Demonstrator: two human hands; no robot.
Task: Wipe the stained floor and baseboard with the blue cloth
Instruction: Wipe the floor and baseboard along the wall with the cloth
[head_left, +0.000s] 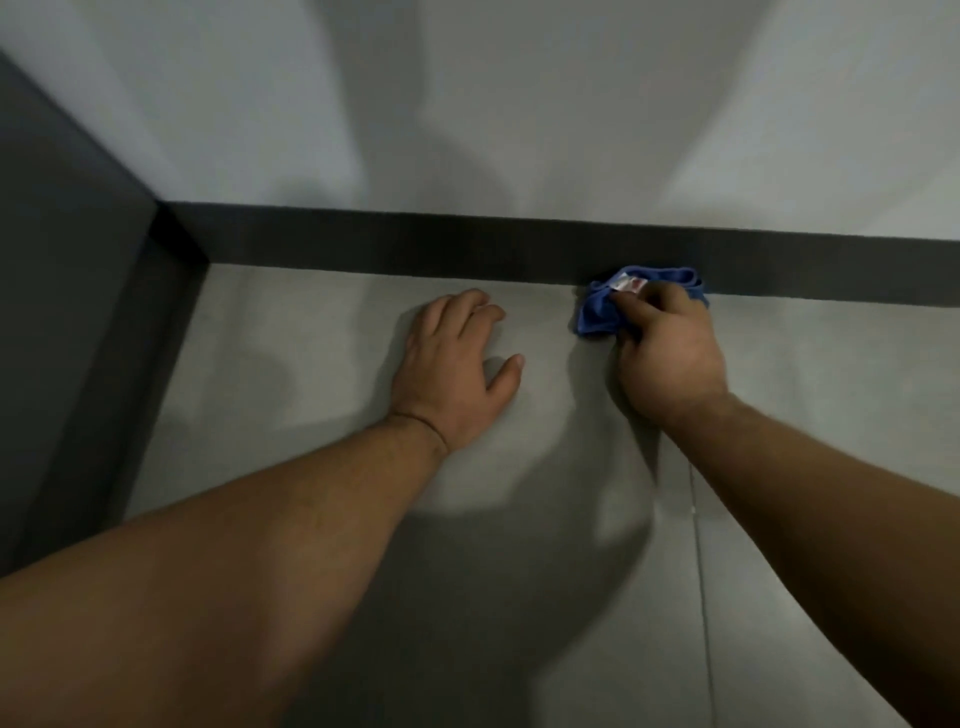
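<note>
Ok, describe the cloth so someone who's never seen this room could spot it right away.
Follow the dark baseboard along the foot of the pale wall toward the right. Where it meets the grey floor, the right hand presses a bunched cloth against it. It is the only blue thing here, with a small white tag.

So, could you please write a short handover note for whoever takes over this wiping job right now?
Left hand: open, palm flat on the grey floor, bracing, holding nothing.
Right hand: closed in a grip on the bunched blue cloth.
Cloth: pressed where the floor meets the dark baseboard, its top edge against the baseboard, white tag up.
Done: cannot tell; no stain is clearly visible in this dim view.
Left: probably keep wiping along the baseboard and the floor next to it, checking closely for marks.
</note>
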